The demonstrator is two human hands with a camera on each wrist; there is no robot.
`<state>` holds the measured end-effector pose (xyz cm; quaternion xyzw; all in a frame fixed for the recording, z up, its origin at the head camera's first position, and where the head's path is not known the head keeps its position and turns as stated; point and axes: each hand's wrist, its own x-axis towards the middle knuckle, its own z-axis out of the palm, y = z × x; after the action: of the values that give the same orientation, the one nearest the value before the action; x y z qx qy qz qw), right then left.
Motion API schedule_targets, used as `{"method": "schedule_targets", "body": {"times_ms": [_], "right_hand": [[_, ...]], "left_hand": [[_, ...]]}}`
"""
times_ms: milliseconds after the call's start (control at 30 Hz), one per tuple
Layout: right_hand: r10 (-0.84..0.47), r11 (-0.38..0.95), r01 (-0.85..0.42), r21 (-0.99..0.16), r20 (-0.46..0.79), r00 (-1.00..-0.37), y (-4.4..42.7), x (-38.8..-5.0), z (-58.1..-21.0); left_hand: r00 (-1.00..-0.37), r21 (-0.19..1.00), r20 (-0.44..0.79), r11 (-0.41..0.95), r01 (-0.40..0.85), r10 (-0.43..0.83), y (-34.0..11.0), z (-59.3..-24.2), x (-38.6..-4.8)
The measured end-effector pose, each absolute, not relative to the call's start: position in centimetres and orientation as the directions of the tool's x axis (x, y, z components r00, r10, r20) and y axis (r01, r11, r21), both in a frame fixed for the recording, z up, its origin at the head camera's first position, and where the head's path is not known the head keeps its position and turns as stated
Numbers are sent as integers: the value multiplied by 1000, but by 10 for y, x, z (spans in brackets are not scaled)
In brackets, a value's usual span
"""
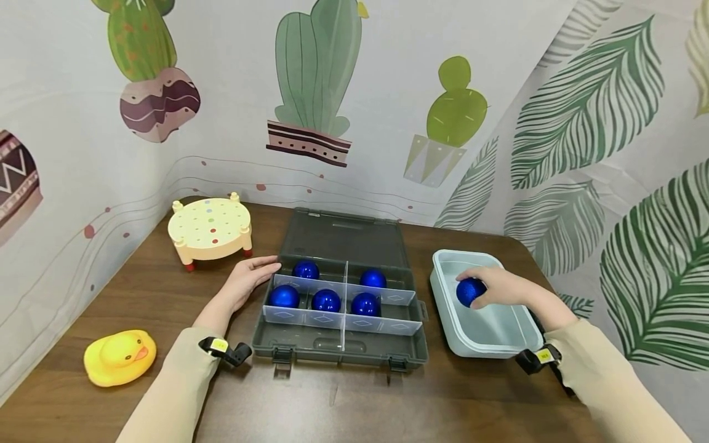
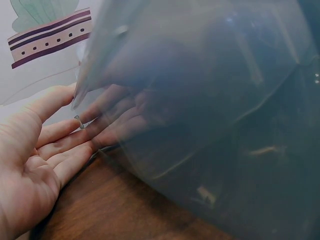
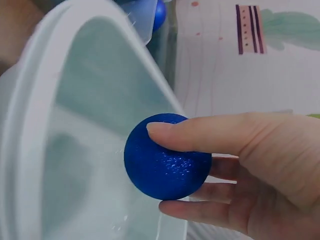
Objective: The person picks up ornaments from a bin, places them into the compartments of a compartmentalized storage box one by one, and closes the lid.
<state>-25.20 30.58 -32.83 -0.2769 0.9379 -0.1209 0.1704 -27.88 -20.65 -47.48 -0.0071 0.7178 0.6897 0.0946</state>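
Observation:
My right hand (image 1: 501, 288) pinches a glittery blue ball (image 3: 167, 157) between thumb and fingers, over the inside of a pale blue plastic bin (image 1: 451, 326). The fingers of my left hand (image 1: 246, 283) are fairly straight and touch the left side of a dark, see-through divided case (image 1: 301, 357). Its lid (image 1: 343, 237) lies back toward the wall. Clear dividers split the case into compartments. In the back row sit a blue ball (image 1: 306, 269) at left and another blue ball (image 1: 373, 279) at right. The middle row holds two at left and one at right.
A yellow rubber duck (image 1: 119, 358) lies at the table's left, near my left forearm. Behind it stands a small round cream stool-like toy (image 1: 209, 227) with red-tipped legs. The brown wooden table (image 1: 277, 406) meets a cloth-covered wall printed with cacti and leaves.

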Motion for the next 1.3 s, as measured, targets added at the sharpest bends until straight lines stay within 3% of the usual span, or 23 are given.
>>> {"method": "schedule_targets", "body": {"times_ms": [300,500,733,1300], "right_hand": [[-617,774,-577,-261,-102,-781,279,-252,-316],[-635,742,-592,-315,-49,-771,268,-250,-307],[-655,721,-603,-341,-51,-753,253,-252,-308],[-752,641,-671,-373,-131,-646,212,-250,-324]], "left_hand": [[-982,989,-147,41,-143,119,-207,-476,-281],[-981,988,-152,43,-148,120,-205,-475,-282],[-982,989,-145,45,-141,124,-205,-475,-282],[-981,988,-155,47,-150,117,-207,-474,-279]]}}
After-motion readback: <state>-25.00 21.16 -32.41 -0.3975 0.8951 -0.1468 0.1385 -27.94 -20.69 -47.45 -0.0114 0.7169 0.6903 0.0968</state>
